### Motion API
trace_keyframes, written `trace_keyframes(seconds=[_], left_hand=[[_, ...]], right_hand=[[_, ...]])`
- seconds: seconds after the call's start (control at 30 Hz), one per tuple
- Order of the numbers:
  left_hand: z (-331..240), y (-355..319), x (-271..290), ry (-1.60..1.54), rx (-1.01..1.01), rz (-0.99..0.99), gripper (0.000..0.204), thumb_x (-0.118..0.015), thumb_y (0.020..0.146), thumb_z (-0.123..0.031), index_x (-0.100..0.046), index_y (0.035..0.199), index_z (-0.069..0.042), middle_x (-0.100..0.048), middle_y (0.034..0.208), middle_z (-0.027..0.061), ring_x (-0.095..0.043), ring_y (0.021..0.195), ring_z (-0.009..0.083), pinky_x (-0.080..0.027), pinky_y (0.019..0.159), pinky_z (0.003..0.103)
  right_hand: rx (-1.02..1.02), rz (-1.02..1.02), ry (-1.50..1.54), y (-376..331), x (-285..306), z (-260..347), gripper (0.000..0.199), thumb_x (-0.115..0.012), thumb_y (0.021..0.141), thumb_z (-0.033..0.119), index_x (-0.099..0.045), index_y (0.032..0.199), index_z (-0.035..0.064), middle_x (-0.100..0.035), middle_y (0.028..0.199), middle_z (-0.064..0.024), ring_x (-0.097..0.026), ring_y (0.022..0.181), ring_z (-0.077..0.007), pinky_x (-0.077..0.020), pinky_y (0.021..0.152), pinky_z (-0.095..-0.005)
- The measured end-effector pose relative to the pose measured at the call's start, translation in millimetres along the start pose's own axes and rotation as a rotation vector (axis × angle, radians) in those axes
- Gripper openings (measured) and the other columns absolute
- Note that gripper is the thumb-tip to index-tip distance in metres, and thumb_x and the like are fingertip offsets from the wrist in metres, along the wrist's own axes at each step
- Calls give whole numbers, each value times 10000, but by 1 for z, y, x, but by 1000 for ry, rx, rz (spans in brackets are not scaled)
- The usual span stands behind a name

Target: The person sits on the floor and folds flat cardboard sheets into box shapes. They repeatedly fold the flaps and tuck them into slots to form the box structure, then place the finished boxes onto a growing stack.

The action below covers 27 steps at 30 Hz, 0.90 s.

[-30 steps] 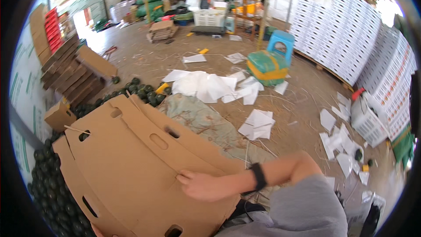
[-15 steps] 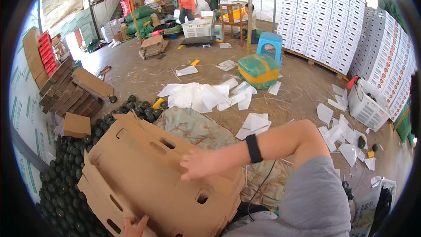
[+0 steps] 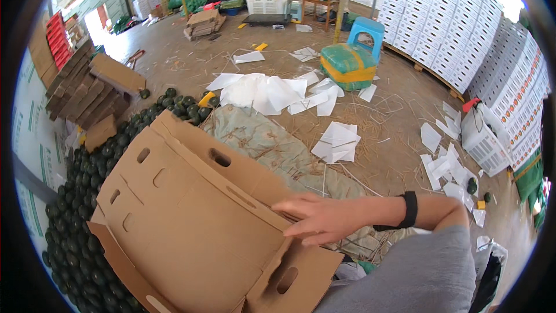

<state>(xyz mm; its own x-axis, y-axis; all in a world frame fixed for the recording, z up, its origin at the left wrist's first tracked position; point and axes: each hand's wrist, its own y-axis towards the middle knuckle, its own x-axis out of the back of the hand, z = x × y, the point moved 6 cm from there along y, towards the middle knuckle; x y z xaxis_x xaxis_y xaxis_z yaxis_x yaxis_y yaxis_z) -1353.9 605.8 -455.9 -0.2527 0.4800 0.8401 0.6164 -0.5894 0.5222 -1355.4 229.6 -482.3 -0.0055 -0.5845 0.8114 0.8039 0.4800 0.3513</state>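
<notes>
A brown cardboard box blank [image 3: 197, 214] lies before me, partly folded, with its side walls and slotted flaps raised at angles. At its right corner my right hand [image 3: 318, 217] reaches in from the right, a black band on the wrist. Its fingers are bent over the raised wall and hold the cardboard there; some fingertips are hidden behind the fold. Below that hand, an end flap with an oval hand hole [image 3: 287, 280] sticks outward. My left hand is out of the picture.
Dark green avocados [image 3: 81, 237] are heaped along the left of the box. White paper sheets [image 3: 260, 93] litter the floor ahead. Beyond stand a green taped bundle [image 3: 347, 66], a blue stool [image 3: 368, 32] and stacked white cartons [image 3: 434, 20]. A white crate [image 3: 483, 139] stands right.
The cardboard has turned and its walls stand more folded. My right hand has moved right, from above the panel to the box's corner. My left hand has left the view.
</notes>
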Motion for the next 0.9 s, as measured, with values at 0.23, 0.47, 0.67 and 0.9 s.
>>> trace_keyframes(seconds=[0.23, 0.47, 0.67, 0.9], left_hand=[[66, -32, -21, -608, 670, -575, 440, -577, 983, -394, -596, 1060, 39, -571, 833, 86, -506, 655, 126, -440, 559, 267], [88, -4, -29, -748, 799, -362, 660, -681, 819, -44, -383, 1407, 3, -352, 1483, 172, -411, 1317, 292, -311, 1120, 394], [13, 98, -25, 89, 142, 235, 353, -687, 799, -161, -651, 1134, -56, -581, 1139, 231, -575, 1072, 391, -492, 939, 426], [16, 62, -64, -119, -41, 943, 242, -690, 806, -191, -658, 986, -31, -671, 862, 184, -674, 802, 325, -556, 701, 396]], right_hand=[[-369, -306, 1065, 12, -16, -18, 265, -605, 953, 315, -661, 1000, 60, -426, 1369, -167, -457, 1247, -275, -375, 1037, -401], [-956, -276, 442, 30, -17, -48, 562, -753, 825, 244, -516, 1292, 39, -480, 1294, -214, -484, 1207, -357, -418, 1011, -414], [-14, 165, -360, 89, -17, 19, 717, -788, 716, 299, -495, 1315, 36, -481, 1294, -200, -457, 1229, -394, -408, 1028, -458], [121, 848, -98, 90, -70, 7, 249, -638, 783, 137, -642, 1011, 38, -668, 884, -189, -654, 882, -389, -533, 741, -454]])
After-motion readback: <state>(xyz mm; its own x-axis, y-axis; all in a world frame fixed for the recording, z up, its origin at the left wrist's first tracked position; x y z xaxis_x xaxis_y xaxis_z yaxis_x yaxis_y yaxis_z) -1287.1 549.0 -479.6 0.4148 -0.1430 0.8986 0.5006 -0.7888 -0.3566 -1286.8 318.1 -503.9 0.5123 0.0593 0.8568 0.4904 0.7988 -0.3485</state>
